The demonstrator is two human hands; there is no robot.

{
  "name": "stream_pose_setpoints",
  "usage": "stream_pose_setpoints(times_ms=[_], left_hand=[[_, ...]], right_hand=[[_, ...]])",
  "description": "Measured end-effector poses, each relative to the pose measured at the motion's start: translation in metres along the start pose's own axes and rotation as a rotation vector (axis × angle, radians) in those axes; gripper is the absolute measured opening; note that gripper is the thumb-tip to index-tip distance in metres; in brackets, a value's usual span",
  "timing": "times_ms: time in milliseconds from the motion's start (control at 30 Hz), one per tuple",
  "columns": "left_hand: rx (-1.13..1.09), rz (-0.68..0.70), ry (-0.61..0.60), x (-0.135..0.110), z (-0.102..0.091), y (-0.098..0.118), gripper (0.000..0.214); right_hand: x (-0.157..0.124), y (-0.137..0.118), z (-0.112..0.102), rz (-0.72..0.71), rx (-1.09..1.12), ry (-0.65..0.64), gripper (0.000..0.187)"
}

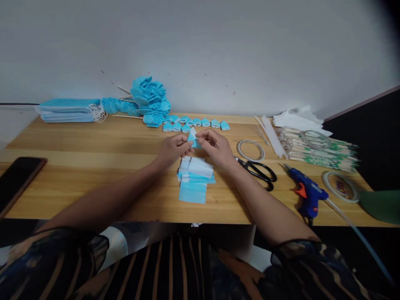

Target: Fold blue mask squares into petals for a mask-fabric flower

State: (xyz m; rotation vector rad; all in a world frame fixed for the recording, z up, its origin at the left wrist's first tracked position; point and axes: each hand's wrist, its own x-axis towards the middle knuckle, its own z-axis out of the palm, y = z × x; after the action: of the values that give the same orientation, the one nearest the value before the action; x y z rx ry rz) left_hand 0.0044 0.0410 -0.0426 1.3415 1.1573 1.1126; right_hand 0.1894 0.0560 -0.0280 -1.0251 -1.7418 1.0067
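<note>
Between my two hands is a small blue-and-white fabric piece [193,137], partly folded, with a white corner pointing up. My left hand [175,149] pinches its left side between thumb and fingers. On the other side, my right hand [215,146] is closed on its right edge. Just below my hands lies a loose stack of cut blue and white fabric pieces [196,168], with one blue rectangle [192,193] at its near end. Beyond my hands, folded blue petal-like pieces [196,122] sit in two rows.
Blue fabric flowers [150,100] on sticks and stacked face masks [70,111] lie at the back left. A phone [20,179] is at left. On the right are a tape roll [251,150], black scissors [258,171], a blue glue gun [308,192] and packaged sticks [318,150].
</note>
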Motion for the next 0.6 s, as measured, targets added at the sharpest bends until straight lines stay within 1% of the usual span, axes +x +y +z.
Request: stream_pose_setpoints(times_ms=[67,167,467,600], left_hand=[[0.014,-0.014,-0.008,-0.0004,0.0003,0.0000,0.024],[0.022,-0.029,-0.014,-0.0013,0.0010,0.0003,0.023],[0.020,-0.010,-0.015,-0.0020,0.0023,0.0006,0.023],[0.012,0.006,-0.007,-0.0027,0.0027,0.0014,0.023]], right_hand=[[-0.0001,-0.0008,0.0002,0.026,0.007,-0.004,0.024],[-0.0004,-0.0024,0.0008,0.042,-0.016,0.001,0.019],[-0.0001,-0.0060,0.0010,0.044,-0.018,0.020,0.016],[0.0002,-0.0049,0.0009,0.054,-0.007,0.008,0.016]])
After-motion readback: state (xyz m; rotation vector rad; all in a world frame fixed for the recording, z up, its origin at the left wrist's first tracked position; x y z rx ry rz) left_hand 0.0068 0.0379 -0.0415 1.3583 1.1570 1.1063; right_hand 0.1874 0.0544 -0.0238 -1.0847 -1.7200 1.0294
